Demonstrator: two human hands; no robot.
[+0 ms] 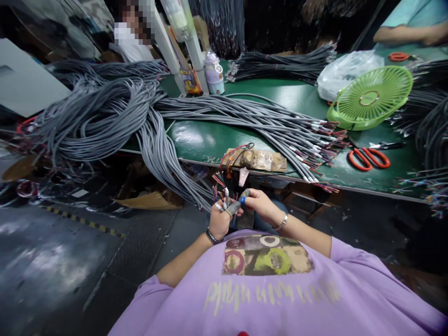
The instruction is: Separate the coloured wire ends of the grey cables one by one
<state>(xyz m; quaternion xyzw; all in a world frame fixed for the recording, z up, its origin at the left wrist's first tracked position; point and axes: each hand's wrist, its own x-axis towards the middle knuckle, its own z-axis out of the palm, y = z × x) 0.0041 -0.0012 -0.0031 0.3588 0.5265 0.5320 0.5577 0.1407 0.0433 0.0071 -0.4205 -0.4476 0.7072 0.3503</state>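
Close in front of my chest, my left hand (220, 220) is closed round a grey cable (234, 206) whose stripped end fans out into thin coloured wires (219, 185) pointing up. My right hand (259, 204) pinches the same cable end from the right, with a blue cover on one fingertip. A bracelet sits on each wrist. Both hands hang just below the front edge of the green table (210, 137).
A large heap of grey cables (101, 116) spills over the table's left side, with their stripped ends (322, 140) fanning right. Red scissors (369, 157), a green fan (371, 98), a plastic bag (346, 67) and a taped block (259, 160) lie there. Other people sit across.
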